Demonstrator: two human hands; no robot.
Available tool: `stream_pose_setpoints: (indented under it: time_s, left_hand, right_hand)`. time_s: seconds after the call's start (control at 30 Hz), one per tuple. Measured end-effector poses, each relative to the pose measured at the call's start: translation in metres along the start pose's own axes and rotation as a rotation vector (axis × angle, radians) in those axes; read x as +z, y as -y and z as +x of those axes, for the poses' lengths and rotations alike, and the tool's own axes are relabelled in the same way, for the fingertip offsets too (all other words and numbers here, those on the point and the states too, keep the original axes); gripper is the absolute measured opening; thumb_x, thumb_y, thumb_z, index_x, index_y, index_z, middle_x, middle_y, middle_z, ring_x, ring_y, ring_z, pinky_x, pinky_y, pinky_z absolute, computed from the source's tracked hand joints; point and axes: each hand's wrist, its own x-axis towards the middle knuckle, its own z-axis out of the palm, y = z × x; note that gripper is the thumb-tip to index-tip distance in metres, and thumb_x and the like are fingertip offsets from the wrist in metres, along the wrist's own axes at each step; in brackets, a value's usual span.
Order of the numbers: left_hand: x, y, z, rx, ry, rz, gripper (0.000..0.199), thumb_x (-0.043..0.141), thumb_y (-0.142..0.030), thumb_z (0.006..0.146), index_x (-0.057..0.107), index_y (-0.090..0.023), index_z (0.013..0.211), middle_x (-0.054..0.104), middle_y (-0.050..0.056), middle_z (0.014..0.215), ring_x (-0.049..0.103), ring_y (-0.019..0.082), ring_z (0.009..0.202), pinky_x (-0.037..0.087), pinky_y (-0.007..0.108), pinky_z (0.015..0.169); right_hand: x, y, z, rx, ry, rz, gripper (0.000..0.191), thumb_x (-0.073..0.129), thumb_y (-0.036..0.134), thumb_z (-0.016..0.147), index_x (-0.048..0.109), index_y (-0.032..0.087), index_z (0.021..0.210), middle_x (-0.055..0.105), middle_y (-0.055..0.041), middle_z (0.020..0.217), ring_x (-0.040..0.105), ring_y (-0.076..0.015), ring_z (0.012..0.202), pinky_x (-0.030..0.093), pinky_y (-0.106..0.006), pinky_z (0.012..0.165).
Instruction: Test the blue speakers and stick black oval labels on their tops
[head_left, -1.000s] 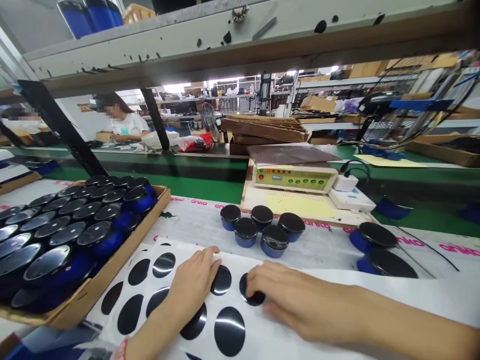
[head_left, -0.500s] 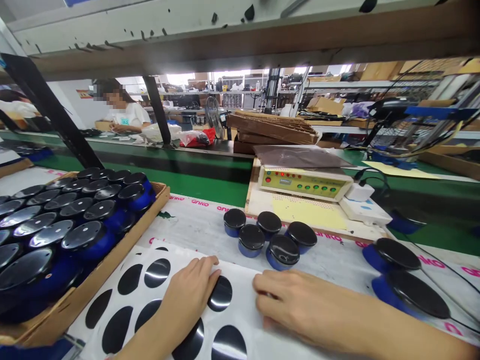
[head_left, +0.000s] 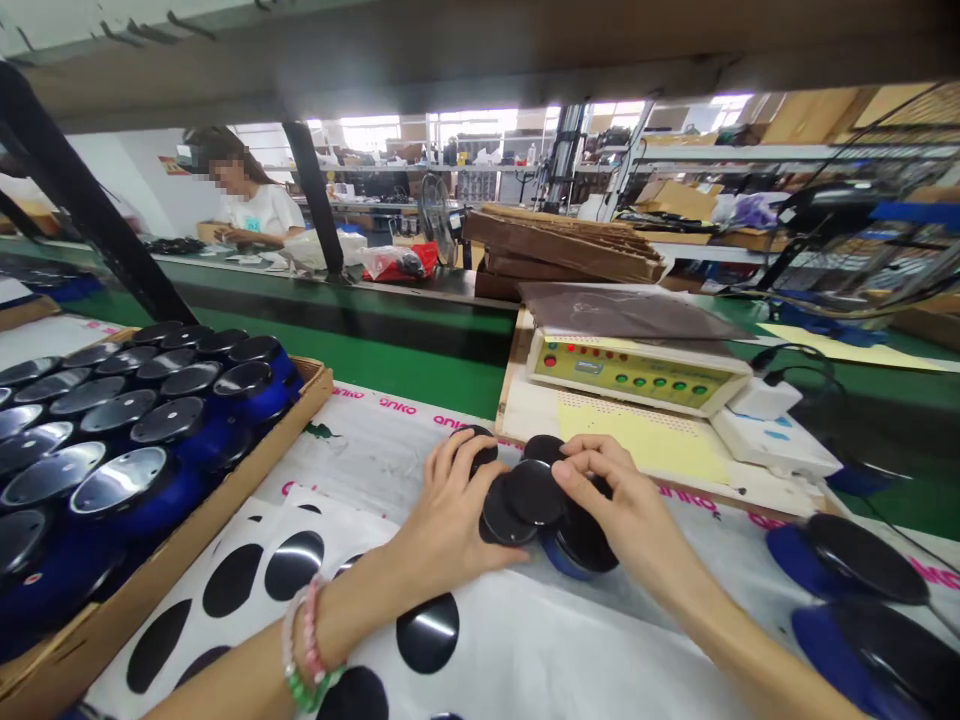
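Note:
My right hand pinches the right edge of a thin black disc sticker between thumb and fingers. The sticker overlaps the black top of a round blue housing; whether it touches is unclear. My left hand curls around that housing from the left, its thumb in front. Other blue housings with black tops stand close: one behind the left fingers, one at the back, one in front of the right hand. Below my hands lies a white sheet bearing several black discs.
A cardboard tray full of blue housings stands at left. Behind my hands sits a control box with lit buttons. Two more housings are at right. A co-worker sits across the green belt. A shelf hangs overhead.
Both hands have moved up from the white sheet to the group of housings. The right hand now holds a black disc sticker, and the left has closed around a housing.

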Motion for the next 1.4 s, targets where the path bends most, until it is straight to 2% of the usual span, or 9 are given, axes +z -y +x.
stream_pose_setpoints:
  time_s: [0.1,0.3,0.63,1.03,1.4]
  left_hand:
    - [-0.001,0.001,-0.002,-0.012,0.020,-0.075,0.074,0.086,-0.041,0.050,0.051,-0.021,0.112,0.052,0.011,0.123,0.035,0.036,0.126,0.029,0.056,0.103]
    - [0.000,0.002,0.002,-0.026,0.080,-0.137,0.074,0.087,-0.044,0.049,0.048,-0.024,0.109,0.059,0.004,0.117,0.034,0.032,0.127,0.018,0.052,0.107]
    - [0.000,0.004,0.001,-0.033,0.089,-0.127,0.073,0.085,-0.047,0.051,0.048,-0.024,0.110,0.056,0.005,0.122,0.034,0.032,0.128,0.016,0.050,0.107]
    - [0.002,0.003,0.001,-0.043,0.065,-0.134,0.071,0.084,-0.048,0.054,0.048,-0.023,0.110,0.058,0.004,0.119,0.035,0.031,0.127,0.017,0.048,0.107]
    - [0.004,0.003,0.000,-0.033,0.050,-0.138,0.075,0.086,-0.046,0.052,0.045,-0.022,0.110,0.057,0.003,0.118,0.035,0.028,0.127,0.011,0.045,0.108]
  right_hand:
    - [0.008,-0.005,-0.006,-0.046,0.007,-0.091,0.030,0.053,0.047,0.082,0.060,0.023,0.065,0.057,-0.0059,0.101,0.046,-0.0272,0.105,0.029,-0.050,0.095]
    - [0.013,-0.007,-0.007,-0.134,0.037,-0.271,0.032,0.048,0.046,0.087,0.062,0.026,0.067,0.060,-0.0047,0.099,0.048,-0.0273,0.100,0.032,-0.048,0.087]
    - [0.014,-0.011,-0.010,-0.207,0.046,-0.382,0.029,0.046,0.042,0.090,0.062,0.026,0.072,0.058,-0.0044,0.100,0.049,-0.0265,0.101,0.035,-0.046,0.084]
    - [0.019,-0.008,-0.013,-0.345,-0.028,-0.532,0.021,0.046,0.032,0.091,0.056,0.023,0.075,0.057,-0.0065,0.095,0.049,-0.0268,0.098,0.035,-0.044,0.079]
    - [0.022,-0.007,-0.014,-0.412,-0.051,-0.641,0.018,0.045,0.028,0.091,0.052,0.022,0.076,0.057,-0.0070,0.091,0.048,-0.0252,0.092,0.033,-0.040,0.074]
